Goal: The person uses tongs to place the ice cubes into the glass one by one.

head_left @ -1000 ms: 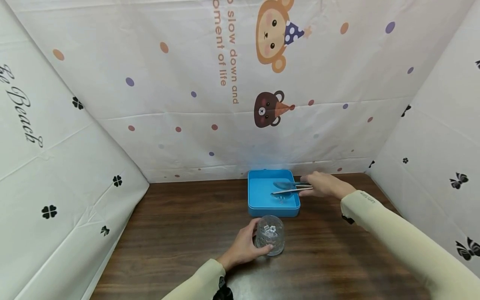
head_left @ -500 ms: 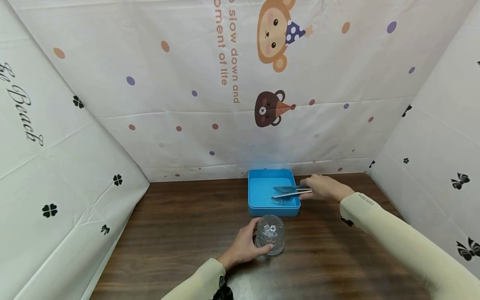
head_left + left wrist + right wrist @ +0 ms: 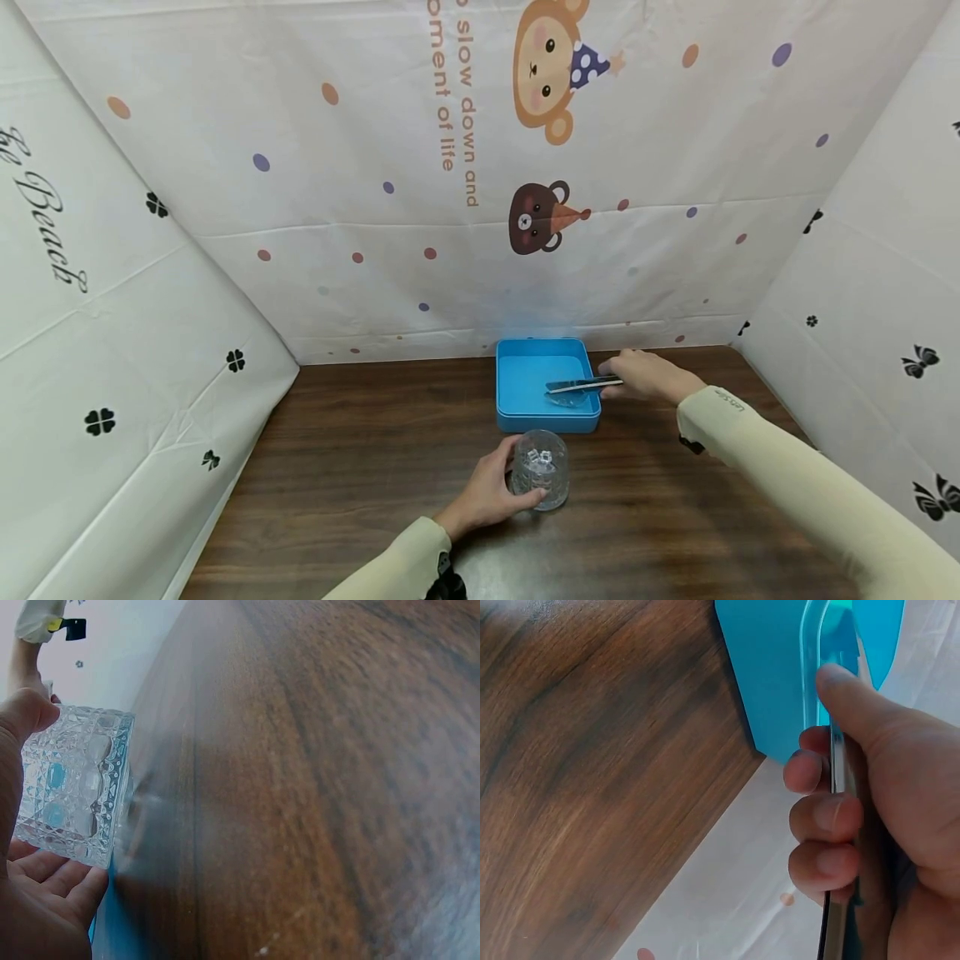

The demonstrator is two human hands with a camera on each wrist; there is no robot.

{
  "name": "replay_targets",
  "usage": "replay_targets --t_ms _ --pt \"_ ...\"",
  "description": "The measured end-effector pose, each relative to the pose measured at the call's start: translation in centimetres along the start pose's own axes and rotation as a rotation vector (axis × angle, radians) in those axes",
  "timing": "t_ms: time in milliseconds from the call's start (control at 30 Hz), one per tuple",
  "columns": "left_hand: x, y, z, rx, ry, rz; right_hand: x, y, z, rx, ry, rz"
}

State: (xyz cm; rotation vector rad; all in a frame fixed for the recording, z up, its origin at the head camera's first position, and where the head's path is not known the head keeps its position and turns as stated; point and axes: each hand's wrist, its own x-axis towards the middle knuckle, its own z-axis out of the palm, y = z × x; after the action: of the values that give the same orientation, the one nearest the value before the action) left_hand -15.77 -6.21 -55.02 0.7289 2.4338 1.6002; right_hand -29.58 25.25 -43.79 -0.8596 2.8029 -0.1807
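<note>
My left hand grips a clear cut-glass tumbler standing on the table, its thumb and fingers around the sides. Several small clear cubes show in the tumbler. The left wrist view shows the patterned glass wall between thumb and fingers. My right hand holds metal tongs, squeezed so that their arms lie close together. The tong tips reach over the right part of a blue square box, above something clear inside it. In the right wrist view, fingers curl around the shiny tong handle.
The box stands at the back of the dark wooden table, close to the printed white back sheet. Similar sheets rise at the left and right. The tumbler stands just in front of the box.
The tong arms have come together, from spread apart to nearly touching, as my right hand squeezed. My left hand and the tumbler have stayed in place.
</note>
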Motion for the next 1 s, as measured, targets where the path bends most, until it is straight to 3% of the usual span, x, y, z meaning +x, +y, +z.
replay_targets --t_ms 1000 --pt "-0.01 -0.02 -0.04 0.000 -0.007 -0.020 -0.23 0.05 0.24 0.070 -0.007 -0.015"
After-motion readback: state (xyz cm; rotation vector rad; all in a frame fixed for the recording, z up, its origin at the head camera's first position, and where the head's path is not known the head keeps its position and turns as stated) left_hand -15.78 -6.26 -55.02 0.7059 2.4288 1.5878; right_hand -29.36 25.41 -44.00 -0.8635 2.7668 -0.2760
